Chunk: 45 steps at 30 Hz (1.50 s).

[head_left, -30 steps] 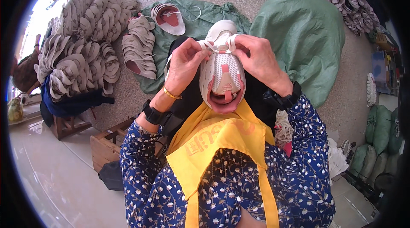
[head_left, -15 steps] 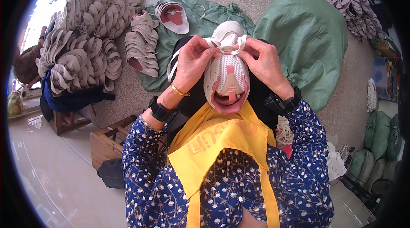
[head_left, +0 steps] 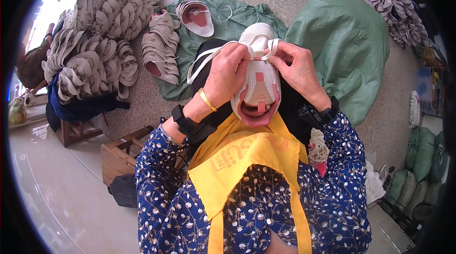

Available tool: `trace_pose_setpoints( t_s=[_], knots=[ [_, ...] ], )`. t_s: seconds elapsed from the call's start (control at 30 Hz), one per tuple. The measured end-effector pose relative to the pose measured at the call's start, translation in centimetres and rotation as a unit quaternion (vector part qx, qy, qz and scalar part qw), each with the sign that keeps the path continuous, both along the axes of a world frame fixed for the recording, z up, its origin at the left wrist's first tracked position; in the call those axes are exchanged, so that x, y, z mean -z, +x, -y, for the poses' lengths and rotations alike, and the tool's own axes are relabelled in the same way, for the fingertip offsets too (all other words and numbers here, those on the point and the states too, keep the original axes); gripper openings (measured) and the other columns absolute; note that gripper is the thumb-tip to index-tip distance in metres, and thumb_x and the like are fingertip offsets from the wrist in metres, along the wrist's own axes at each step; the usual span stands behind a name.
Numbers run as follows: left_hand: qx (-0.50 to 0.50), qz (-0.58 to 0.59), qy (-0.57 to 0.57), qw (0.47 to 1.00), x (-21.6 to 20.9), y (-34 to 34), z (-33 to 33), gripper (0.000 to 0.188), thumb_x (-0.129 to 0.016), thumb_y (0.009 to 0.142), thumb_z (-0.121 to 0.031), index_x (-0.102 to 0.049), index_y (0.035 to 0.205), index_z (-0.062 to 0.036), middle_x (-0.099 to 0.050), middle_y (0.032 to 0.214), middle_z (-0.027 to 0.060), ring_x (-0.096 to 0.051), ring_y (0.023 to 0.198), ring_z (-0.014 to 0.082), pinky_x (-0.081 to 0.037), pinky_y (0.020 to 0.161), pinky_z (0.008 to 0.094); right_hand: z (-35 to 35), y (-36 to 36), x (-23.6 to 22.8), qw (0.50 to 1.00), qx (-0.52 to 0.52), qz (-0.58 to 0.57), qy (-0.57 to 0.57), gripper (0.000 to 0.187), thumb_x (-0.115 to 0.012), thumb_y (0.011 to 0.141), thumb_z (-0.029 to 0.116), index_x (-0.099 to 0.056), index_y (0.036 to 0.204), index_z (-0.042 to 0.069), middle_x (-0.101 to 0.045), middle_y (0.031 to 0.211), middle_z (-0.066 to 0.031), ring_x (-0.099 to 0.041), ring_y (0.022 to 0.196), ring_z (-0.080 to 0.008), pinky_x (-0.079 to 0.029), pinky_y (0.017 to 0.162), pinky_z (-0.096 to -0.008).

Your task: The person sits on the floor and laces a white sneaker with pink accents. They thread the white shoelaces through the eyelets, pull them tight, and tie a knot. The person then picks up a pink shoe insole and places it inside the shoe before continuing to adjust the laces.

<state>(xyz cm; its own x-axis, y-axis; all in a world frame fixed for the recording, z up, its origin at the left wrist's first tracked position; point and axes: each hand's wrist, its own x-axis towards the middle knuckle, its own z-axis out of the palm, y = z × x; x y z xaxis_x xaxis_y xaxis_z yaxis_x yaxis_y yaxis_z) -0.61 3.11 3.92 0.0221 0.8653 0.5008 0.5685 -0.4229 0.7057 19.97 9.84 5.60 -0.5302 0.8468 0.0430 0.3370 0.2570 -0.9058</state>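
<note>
A white and pink shoe upper (head_left: 258, 90) rests on my lap, its padded pink opening toward me and its white toe pointing away. A flat white shoelace (head_left: 203, 61) runs through the lace holes near the toe and loops out to the left. My left hand (head_left: 229, 71) is closed over the left side of the lacing, fingers bent around the lace. At the right side, my right hand (head_left: 297, 69) pinches a loop of the same lace between thumb and fingers. The exact left fingertips are hidden behind the hand.
Stacked grey-white shoe uppers (head_left: 90, 66) stand at the left, with a smaller stack (head_left: 160, 47) beside them. A loose upper (head_left: 195, 19) lies on a green sheet (head_left: 228, 14). A bulging green sack (head_left: 342, 49) is at the right, and a wooden stool (head_left: 121, 159) at the lower left.
My left hand has turned over and closed more around the lace, shifting slightly right. The lace loop on the left now stands out more. My right hand stays at its loop.
</note>
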Motion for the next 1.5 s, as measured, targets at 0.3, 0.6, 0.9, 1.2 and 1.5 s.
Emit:
trace_pose_setpoints(
  t_s=[0.3,0.6,0.9,1.2,1.5],
  knots=[
    [-0.085,0.075,-0.149,0.982,0.8,-0.7,0.1,0.014,-0.077,0.084,-0.002,-0.063,0.088,0.0001,-0.066,0.071,0.0050,-0.065,0.064,0.0111,-0.052,0.062,0.0273,-1.8,0.5,1.2,0.989,-0.029,-0.063,-0.128,0.019,-0.073,0.092,-0.001,-0.072,0.112,-0.002,-0.076,0.096,-0.0044,-0.072,0.088,-0.0089,-0.059,0.078,-0.0261],
    [-0.076,0.063,-0.141,0.985,0.7,-0.5,0.2,0.018,-0.077,0.084,-0.002,-0.059,0.087,-0.0006,-0.062,0.071,0.0043,-0.060,0.062,0.0114,-0.050,0.060,0.0280,-0.9,0.2,1.9,0.997,0.033,-0.052,-0.049,0.013,-0.078,0.090,0.005,-0.070,0.098,-0.001,-0.074,0.084,-0.0039,-0.069,0.074,-0.0076,-0.058,0.070,-0.0259],
    [-0.135,0.073,-0.116,0.981,0.7,0.5,0.4,0.025,-0.079,0.084,-0.006,-0.054,0.087,-0.0019,-0.058,0.070,0.0039,-0.056,0.061,0.0120,-0.048,0.059,0.0282,2.2,0.7,-1.5,0.978,0.037,0.042,0.203,0.031,-0.085,0.080,0.014,-0.067,0.099,-0.001,-0.066,0.089,-0.0135,-0.068,0.075,-0.0238,-0.056,0.069,-0.0349],
    [-0.111,0.018,-0.089,0.990,-0.5,1.3,1.2,0.029,-0.080,0.082,-0.007,-0.051,0.083,-0.0033,-0.054,0.070,0.0058,-0.052,0.060,0.0171,-0.045,0.056,0.0320,2.2,-0.3,-1.4,0.976,0.008,0.127,0.179,0.020,-0.066,0.080,0.003,-0.065,0.098,-0.006,-0.064,0.096,-0.0249,-0.063,0.091,-0.0434,-0.052,0.082,-0.0510],
    [-0.049,-0.066,-0.064,0.995,-1.5,3.4,-0.3,0.023,-0.077,0.080,-0.010,-0.056,0.086,-0.0044,-0.061,0.079,0.0124,-0.062,0.075,0.0330,-0.049,0.065,0.0431,1.6,-0.6,0.8,0.973,0.041,0.120,0.190,0.013,-0.063,0.082,0.001,-0.063,0.095,-0.003,-0.065,0.096,-0.0224,-0.064,0.095,-0.0435,-0.051,0.082,-0.0510]
  ],
)
